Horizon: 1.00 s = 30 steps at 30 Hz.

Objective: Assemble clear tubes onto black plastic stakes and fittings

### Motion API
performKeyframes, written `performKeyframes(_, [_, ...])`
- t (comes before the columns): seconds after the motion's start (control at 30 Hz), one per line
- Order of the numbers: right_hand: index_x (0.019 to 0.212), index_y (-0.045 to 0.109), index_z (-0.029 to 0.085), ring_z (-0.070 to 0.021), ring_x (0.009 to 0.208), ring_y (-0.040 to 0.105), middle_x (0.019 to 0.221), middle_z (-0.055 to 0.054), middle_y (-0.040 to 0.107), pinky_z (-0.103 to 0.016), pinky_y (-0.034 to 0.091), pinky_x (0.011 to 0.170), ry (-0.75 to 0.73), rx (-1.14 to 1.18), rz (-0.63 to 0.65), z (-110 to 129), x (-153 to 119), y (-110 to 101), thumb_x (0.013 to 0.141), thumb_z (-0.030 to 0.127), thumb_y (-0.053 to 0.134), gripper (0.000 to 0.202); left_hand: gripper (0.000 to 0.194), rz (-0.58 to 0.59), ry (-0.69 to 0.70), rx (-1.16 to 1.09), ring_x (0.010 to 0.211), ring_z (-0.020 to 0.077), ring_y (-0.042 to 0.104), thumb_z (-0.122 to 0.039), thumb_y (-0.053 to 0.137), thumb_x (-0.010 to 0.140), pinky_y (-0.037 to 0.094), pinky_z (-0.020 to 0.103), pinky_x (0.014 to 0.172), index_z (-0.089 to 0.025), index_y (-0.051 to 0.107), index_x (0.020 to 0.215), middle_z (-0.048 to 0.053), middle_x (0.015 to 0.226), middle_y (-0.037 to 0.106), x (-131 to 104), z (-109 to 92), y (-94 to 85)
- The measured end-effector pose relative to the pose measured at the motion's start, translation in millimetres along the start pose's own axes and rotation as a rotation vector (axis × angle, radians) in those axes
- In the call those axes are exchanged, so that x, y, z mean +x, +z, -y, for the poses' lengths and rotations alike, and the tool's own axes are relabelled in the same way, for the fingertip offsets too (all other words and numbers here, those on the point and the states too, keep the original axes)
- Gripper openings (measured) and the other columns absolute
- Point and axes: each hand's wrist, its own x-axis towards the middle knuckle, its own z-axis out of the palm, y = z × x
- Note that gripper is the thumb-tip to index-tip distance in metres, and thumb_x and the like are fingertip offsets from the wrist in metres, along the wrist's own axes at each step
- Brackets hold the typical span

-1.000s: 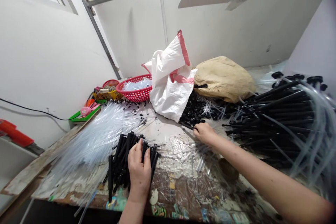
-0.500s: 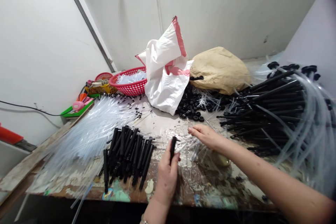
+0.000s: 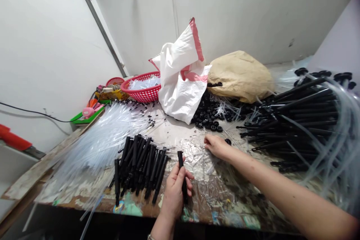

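My left hand (image 3: 176,185) is closed around a short black plastic tube (image 3: 180,161), held nearly upright over the front of the table. The right hand (image 3: 216,146) hovers over or rests at a scatter of short clear tubes (image 3: 198,157), fingertips pressed together; whether anything small is between them I cannot make out. Left of my left hand lies a pile of similar black tubes (image 3: 140,167). A small black round cap (image 3: 228,141) sits just beyond my right wrist.
Long clear tubes (image 3: 95,138) spread across the left. At the back stand a red basket (image 3: 143,95), a white sack (image 3: 180,82) and a brown bag (image 3: 242,77). Black caps (image 3: 208,114) heap before them. Long black tubes with clear hoses (image 3: 306,116) cover the right.
My left hand has turned the black tube, so more of it shows below the fingers. The right hand stays over the clear pieces, with its fingers now curled downward.
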Motion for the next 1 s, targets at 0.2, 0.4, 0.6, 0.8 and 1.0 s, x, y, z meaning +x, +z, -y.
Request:
performKeyframes(0.2, [0.086, 0.061, 0.017, -0.0157, 0.079, 0.058, 0.084, -0.004, 0.065, -0.025, 0.042, 0.071, -0.076, 0.126, -0.074, -14, -25, -33, 0.082, 0.023, 0.045, 0.018, 0.04, 0.017, 0.052, 0.052, 0.044, 0.0048, 0.041, -0.04, 0.054, 0.082, 0.029, 0.013, 0.037, -0.02, 0.049, 0.116, -0.002, 0.07, 0.057, 0, 4, -3.6])
performKeyframes(0.4, [0.094, 0.065, 0.022, -0.0168, 0.077, 0.06, 0.087, -0.004, 0.068, -0.028, 0.043, 0.07, -0.106, 0.097, -0.08, -44, -95, -60, 0.084, 0.028, 0.041, 0.026, 0.033, 0.038, 0.074, 0.114, 0.043, 0.0031, 0.042, -0.037, 0.054, 0.082, 0.032, 0.013, 0.039, -0.021, 0.052, 0.111, -0.003, 0.071, 0.058, -2, 5, -1.4])
performKeyframes(0.6, [0.086, 0.067, 0.026, -0.0177, 0.076, 0.056, 0.082, -0.002, 0.07, -0.035, 0.028, 0.079, -0.169, -0.323, -0.233, -54, -135, -60, 0.083, 0.022, 0.048, 0.02, 0.047, 0.04, 0.104, 0.203, 0.044, 0.0034, 0.044, -0.036, 0.056, 0.081, 0.035, 0.013, 0.038, -0.023, 0.044, 0.124, 0.0, 0.079, 0.06, -3, 7, 0.4])
performKeyframes(0.8, [0.07, 0.065, 0.024, -0.0133, 0.069, 0.049, 0.065, 0.002, 0.063, -0.034, 0.023, 0.081, -0.271, -0.506, -0.278, -43, -134, -60, 0.081, 0.017, 0.055, 0.017, 0.063, 0.055, 0.09, 0.242, 0.048, 0.005, 0.045, -0.039, 0.053, 0.082, 0.036, 0.013, 0.036, -0.027, 0.028, 0.138, 0.001, 0.083, 0.059, -4, 9, -0.8])
performKeyframes(1.0, [0.075, 0.066, 0.024, -0.0174, 0.076, 0.053, 0.074, -0.002, 0.066, -0.038, 0.026, 0.081, -0.198, -0.361, -0.308, -36, -136, -63, 0.083, 0.022, 0.05, 0.018, 0.064, 0.074, 0.084, 0.219, 0.046, 0.005, 0.042, -0.039, 0.051, 0.083, 0.036, 0.013, 0.037, -0.03, 0.022, 0.14, -0.002, 0.077, 0.056, -7, 7, -0.2])
